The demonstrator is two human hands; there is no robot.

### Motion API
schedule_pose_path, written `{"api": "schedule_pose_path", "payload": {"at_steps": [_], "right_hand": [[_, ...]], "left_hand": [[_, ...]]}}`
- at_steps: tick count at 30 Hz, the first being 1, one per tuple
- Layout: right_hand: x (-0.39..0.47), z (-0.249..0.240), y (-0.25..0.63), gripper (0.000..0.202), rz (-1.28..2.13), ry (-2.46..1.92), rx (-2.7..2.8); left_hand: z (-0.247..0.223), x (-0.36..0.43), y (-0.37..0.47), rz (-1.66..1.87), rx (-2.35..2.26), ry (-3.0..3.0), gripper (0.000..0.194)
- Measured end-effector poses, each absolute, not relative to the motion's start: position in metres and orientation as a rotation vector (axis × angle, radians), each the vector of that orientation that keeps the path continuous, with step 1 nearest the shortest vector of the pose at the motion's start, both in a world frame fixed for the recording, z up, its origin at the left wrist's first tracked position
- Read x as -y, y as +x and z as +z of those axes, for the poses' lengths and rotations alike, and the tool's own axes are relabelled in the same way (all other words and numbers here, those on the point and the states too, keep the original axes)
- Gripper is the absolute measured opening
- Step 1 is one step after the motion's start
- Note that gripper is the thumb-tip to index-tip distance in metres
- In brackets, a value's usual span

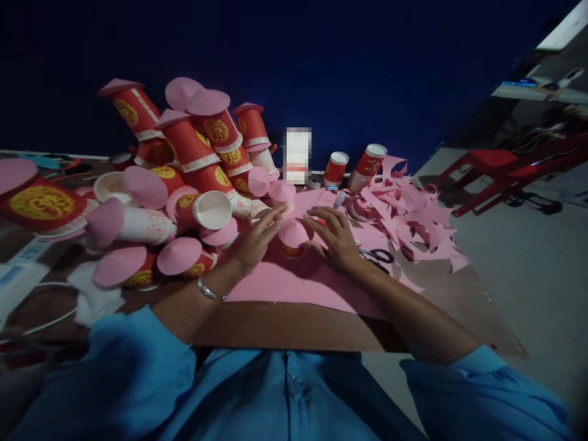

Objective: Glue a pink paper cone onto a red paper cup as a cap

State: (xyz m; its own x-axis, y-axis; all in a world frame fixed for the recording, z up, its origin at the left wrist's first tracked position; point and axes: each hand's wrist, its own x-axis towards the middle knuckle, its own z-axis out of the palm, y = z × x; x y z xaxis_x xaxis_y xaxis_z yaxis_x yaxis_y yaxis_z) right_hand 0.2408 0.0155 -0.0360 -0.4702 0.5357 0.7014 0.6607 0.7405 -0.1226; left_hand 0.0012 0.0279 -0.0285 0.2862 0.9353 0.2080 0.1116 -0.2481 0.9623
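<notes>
A red paper cup (292, 251) with a yellow emblem stands upright on a large pink paper sheet (275, 285), and a pink paper cone (294, 233) sits on top of it like a roof. My left hand (260, 240) is just left of the cone, fingers stretched out and apart from it. On the other side, my right hand (336, 236) is open with its fingers and thumb spread close to the cone's edge. Whether those fingertips touch the cone, I cannot tell. Black-handled scissors (379, 256) lie right of my right hand.
Many cone-topped paper cups (179, 256) are heaped at the left, some stacked into towers (190, 147). Two cup stacks (337, 168) stand at the back. Cut pink paper scraps (408, 214) pile up at the right. A red stool (482, 165) stands beyond the table.
</notes>
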Motion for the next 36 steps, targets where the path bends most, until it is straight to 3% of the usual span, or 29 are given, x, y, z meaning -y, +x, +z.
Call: {"api": "schedule_pose_path", "payload": {"at_steps": [12,26,36], "right_hand": [[-0.0163,-0.0353,0.2376,0.049,-0.284,-0.811,2.157],[-0.0149,-0.0362,0.2379,0.055,-0.233,-0.82,2.183],[-0.0235,-0.0427,0.245,0.047,0.389,-1.017,1.931]], "left_hand": [[-0.032,-0.0259,0.0044,1.008,-1.009,1.375,0.043],[-0.0264,-0.0239,0.0081,1.015,-0.922,1.16,0.04],[-0.0268,-0.0239,0.0074,1.064,-0.926,1.076,0.037]]}}
